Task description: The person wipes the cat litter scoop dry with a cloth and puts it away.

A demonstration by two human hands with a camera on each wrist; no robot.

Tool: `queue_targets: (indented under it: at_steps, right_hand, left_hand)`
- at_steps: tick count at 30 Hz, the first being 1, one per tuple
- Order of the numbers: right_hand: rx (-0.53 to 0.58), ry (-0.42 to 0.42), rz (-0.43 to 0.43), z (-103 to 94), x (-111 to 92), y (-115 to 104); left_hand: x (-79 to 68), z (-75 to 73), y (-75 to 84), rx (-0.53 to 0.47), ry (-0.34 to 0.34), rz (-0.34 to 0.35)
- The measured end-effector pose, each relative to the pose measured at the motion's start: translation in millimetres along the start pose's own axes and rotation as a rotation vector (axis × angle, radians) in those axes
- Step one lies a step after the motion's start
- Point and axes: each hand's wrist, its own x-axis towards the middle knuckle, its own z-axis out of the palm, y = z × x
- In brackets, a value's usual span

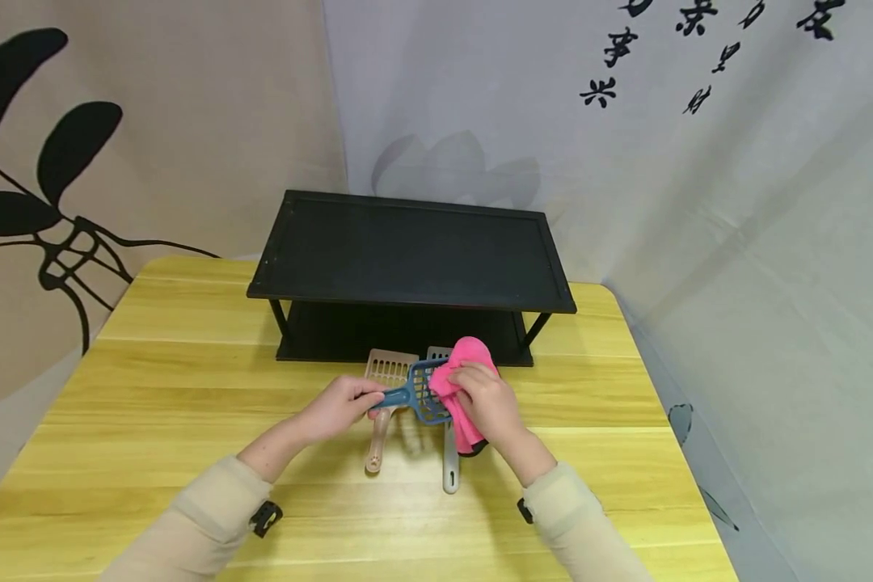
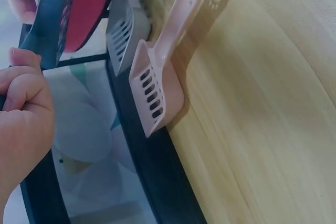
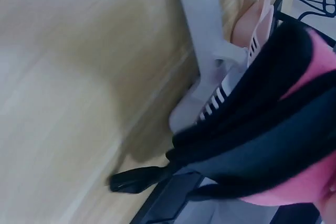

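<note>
My left hand grips the handle of a blue slotted litter scoop, held above the table. A bright pink cloth with black edging is bunched in my right hand and lies against the scoop's slotted basket. Under them, a pale pink litter scoop and a light grey litter scoop rest on the table, handles toward me. The left wrist view shows the pink scoop with a paw-print cutout at its handle end. In the right wrist view, a black strap-like piece hangs from the cloth.
A black two-tier rack stands at the back of the yellow wood-grain table, just behind the scoops. Pale curtains with black printed leaves and characters surround the table's back and right side.
</note>
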Motion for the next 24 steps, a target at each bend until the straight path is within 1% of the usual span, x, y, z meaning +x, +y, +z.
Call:
queue_targets:
  at_steps: [3,7,9,12,14,18,21,24]
  right_hand:
    - [0.009,0.075,-0.004,-2.7,-4.5,4.2]
    - [0.005,0.173,0.047,-9.6,-9.3,13.1]
    - [0.007,0.205,0.086,-15.2,-10.4,19.4]
    - [0.027,0.235,0.117,-25.9,-7.6,26.7]
    - [0.041,0.242,0.108,-32.7,-2.2,25.8]
    - [0.050,0.232,0.019,-34.8,12.0,11.8]
    - [0.054,0.180,-0.068,-27.9,18.0,-1.5]
    - [0.041,0.092,-0.124,-17.6,18.5,-10.6]
  left_hand:
    - [-1.4,-0.9,1.0,0.013,-0.011,-0.003]
    - [-5.2,-7.5,3.4,0.050,-0.016,0.006]
    - [-7.5,-12.9,4.5,0.079,-0.015,0.013]
    - [-9.8,-20.2,4.8,0.124,-0.018,0.019]
    - [-9.4,-21.8,3.9,0.150,-0.022,0.019]
    - [-4.4,-17.6,5.9,0.184,-0.049,0.014]
    - [0.8,-12.4,10.8,0.203,-0.064,0.018]
    - [4.2,-8.2,16.6,0.241,-0.067,0.031]
